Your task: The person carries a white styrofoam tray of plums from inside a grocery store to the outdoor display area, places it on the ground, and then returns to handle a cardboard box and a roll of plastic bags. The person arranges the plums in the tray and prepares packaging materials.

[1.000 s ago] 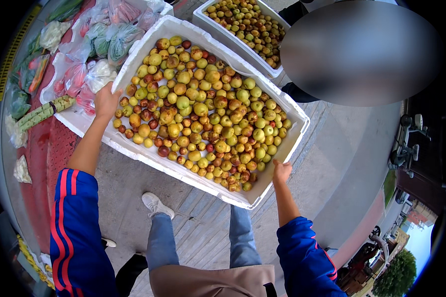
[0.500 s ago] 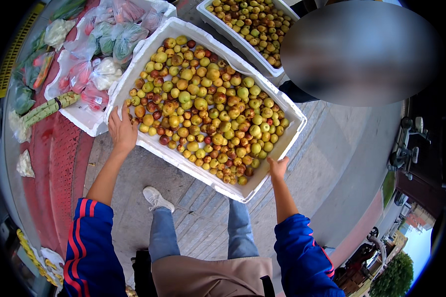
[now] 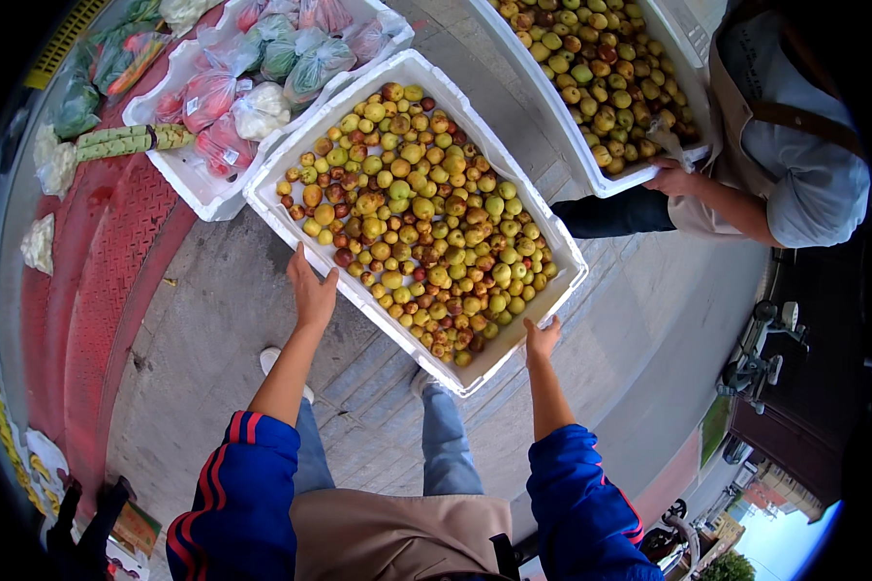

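Observation:
A white foam box [image 3: 393, 319] of loose yellow, green and brown jujubes [image 3: 424, 225] is tilted across the middle in front of me. My left hand [image 3: 312, 293] is at its near long side, with its fingertips against the wall. Toward the near right corner, my right hand [image 3: 543, 341] grips the box with the thumb up at the rim. The fingers under the box are hidden. At the upper right, another person's hand [image 3: 672, 180] holds the near end of a second white foam box [image 3: 564, 135] of jujubes.
Bagged vegetables [image 3: 209, 98] fill another foam box [image 3: 202, 198], close against the left corner of mine. Red metal flooring [image 3: 104, 281] curves along the left, with a green-wrapped bundle [image 3: 116, 142] above it. The other person [image 3: 790, 126] stands at the upper right. Grey paving [image 3: 199, 320] lies below.
My left hand has shifted from the box's left corner along its near side. The bagged vegetables appear farther right. The other person's box has moved right and nearer.

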The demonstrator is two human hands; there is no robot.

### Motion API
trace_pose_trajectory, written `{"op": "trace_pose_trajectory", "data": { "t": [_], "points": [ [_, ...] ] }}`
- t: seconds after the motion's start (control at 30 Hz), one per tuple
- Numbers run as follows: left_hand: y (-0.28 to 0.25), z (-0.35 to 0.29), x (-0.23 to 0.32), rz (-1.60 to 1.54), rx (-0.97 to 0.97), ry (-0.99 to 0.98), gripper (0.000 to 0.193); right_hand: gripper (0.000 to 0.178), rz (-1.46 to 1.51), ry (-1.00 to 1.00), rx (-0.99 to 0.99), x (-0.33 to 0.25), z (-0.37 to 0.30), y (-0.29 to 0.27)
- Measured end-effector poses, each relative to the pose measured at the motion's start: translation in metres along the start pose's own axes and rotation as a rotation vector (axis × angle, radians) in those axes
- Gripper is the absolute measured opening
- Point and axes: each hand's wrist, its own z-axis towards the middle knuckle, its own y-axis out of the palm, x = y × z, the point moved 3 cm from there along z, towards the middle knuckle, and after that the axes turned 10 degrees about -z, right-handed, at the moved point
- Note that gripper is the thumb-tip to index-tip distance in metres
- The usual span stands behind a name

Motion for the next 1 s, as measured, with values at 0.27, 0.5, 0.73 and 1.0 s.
{"op": "trace_pose_trajectory", "data": {
  "t": [0.27,0.5,0.73,1.0],
  "points": [
    [-0.018,0.040,0.038,-0.256,0.189,0.183,0.054,0.056,1.006,0.142,-0.181,-0.057,-0.008,-0.017],
    [0.010,0.060,0.042,-0.622,0.099,0.063,0.056,0.051,1.353,0.314,-0.391,-0.082,-0.041,0.003],
    [0.033,0.052,0.013,-0.570,-0.033,0.089,0.058,0.049,1.483,0.306,-0.385,-0.070,-0.043,0.013],
    [0.019,0.075,0.001,-0.415,-0.059,0.258,0.054,0.050,1.453,0.222,-0.232,-0.087,-0.043,0.024]
  ]
}}
